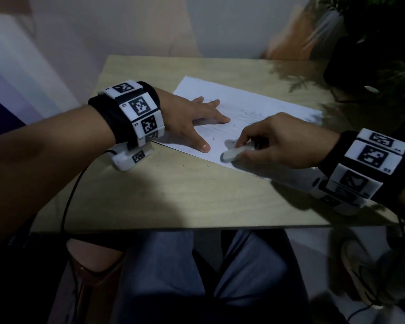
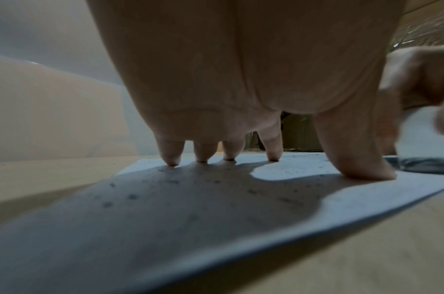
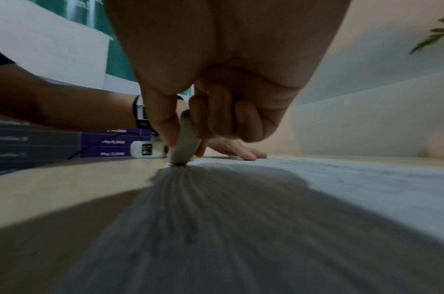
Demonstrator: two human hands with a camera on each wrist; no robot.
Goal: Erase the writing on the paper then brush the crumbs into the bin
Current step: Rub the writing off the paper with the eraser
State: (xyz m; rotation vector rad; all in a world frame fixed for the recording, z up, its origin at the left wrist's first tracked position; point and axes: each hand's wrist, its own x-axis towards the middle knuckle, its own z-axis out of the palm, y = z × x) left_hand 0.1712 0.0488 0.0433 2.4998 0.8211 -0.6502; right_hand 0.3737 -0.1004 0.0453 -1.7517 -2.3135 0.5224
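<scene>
The paper (image 1: 255, 118) lies on the table (image 1: 173, 195), toward 1 o'clock. The left hand (image 1: 194, 113) presses on it with fingers spread wide. The right hand (image 1: 278, 139) pinches the eraser (image 1: 234, 153) at the paper's 6 o'clock edge. A hard stroke there could crumple the sheet or push crumbs (image 1: 248, 111) onto the table. No bin is visible.

Your head camera looks forward and down on the worktop (image 1: 173, 195) from above. Your left wrist camera sits just off the surface, facing along the left hand (image 2: 241, 79) over the paper (image 2: 165, 218). Your right wrist camera, equally low, faces the opposite way; both share the paper and each other's hand.
</scene>
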